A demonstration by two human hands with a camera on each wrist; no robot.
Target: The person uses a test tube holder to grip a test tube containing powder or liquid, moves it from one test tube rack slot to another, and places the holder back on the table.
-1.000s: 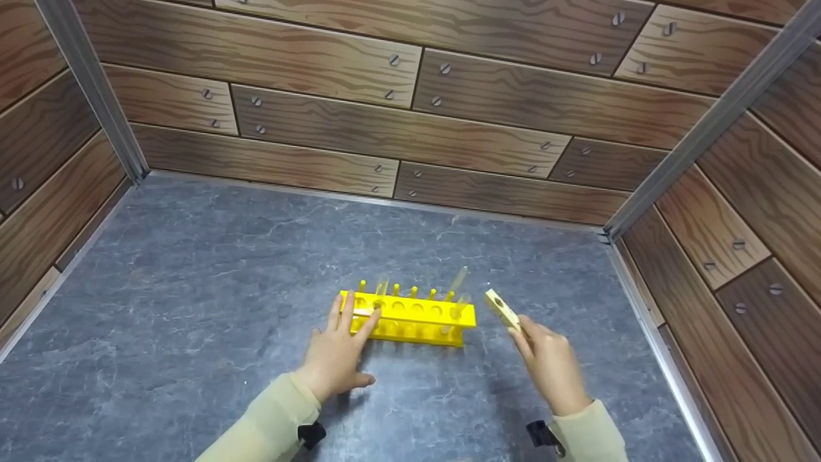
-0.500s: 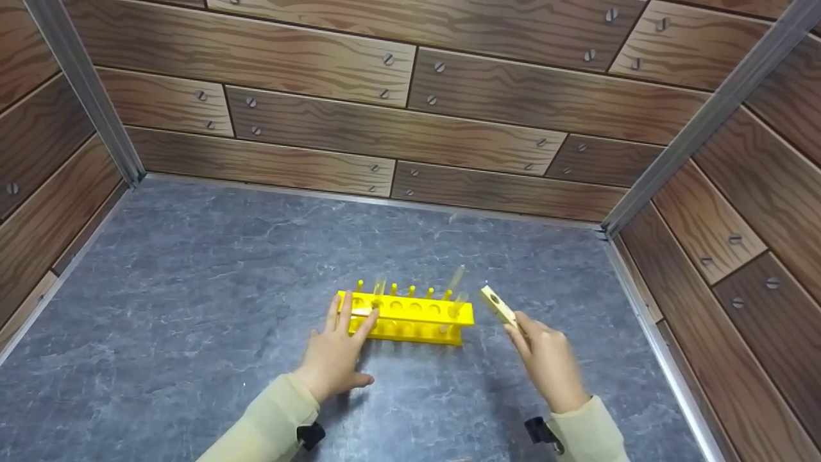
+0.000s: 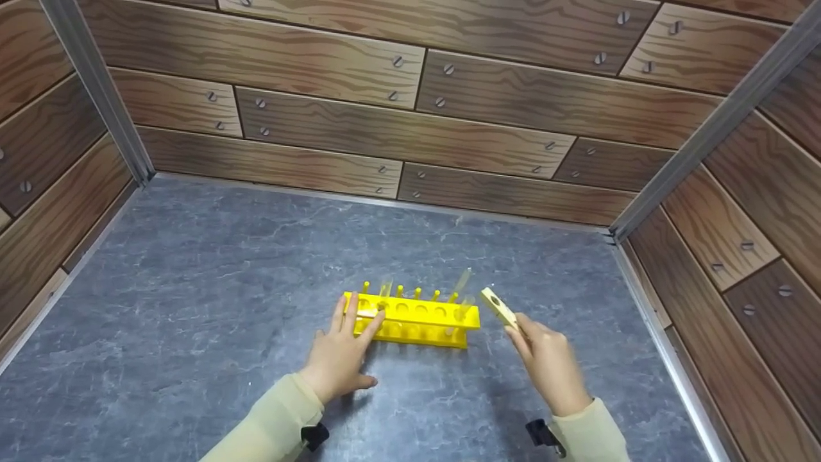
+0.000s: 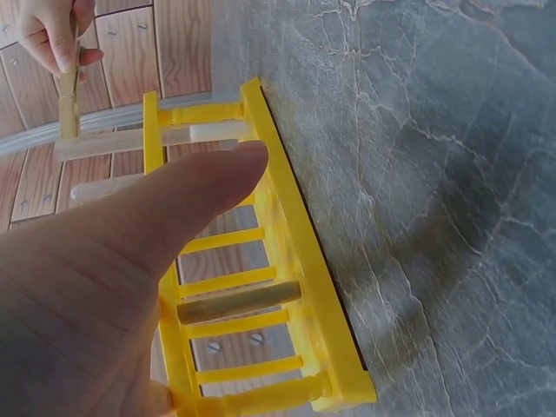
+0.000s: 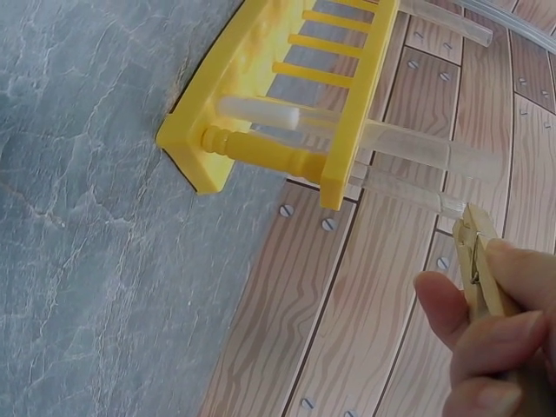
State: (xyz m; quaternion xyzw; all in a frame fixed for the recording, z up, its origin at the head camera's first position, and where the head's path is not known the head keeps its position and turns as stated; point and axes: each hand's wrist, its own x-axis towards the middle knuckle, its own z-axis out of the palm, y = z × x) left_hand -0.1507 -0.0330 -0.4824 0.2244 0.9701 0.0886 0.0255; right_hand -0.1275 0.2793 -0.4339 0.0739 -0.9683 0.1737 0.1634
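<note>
A yellow test tube rack point(image 3: 417, 314) stands on the floor of the booth. My left hand point(image 3: 337, 359) rests straight, spread fingers on its left end; the thumb sticks out in front. In my right hand point(image 3: 551, 366) I grip a wooden test tube clamp point(image 3: 499, 308), its tip just off the rack's right end. A clear test tube with white contents point(image 5: 261, 113) stands in the end hole. Behind it, another clear tube point(image 3: 463, 281) leans up near a back peg. A tube with brownish contents point(image 4: 239, 301) sits toward the left end. Whether the clamp touches any tube I cannot tell.
Grey marbled surface point(image 3: 244, 256) surrounds the rack. Wood-patterned panels point(image 3: 321, 115) wall the back and both sides, with metal strips at the corners. Black straps point(image 3: 314, 436) sit on both wrists.
The right hand's clamp has come slightly closer to the rack's right end. My left hand stays on the rack, and the head view has shifted a little.
</note>
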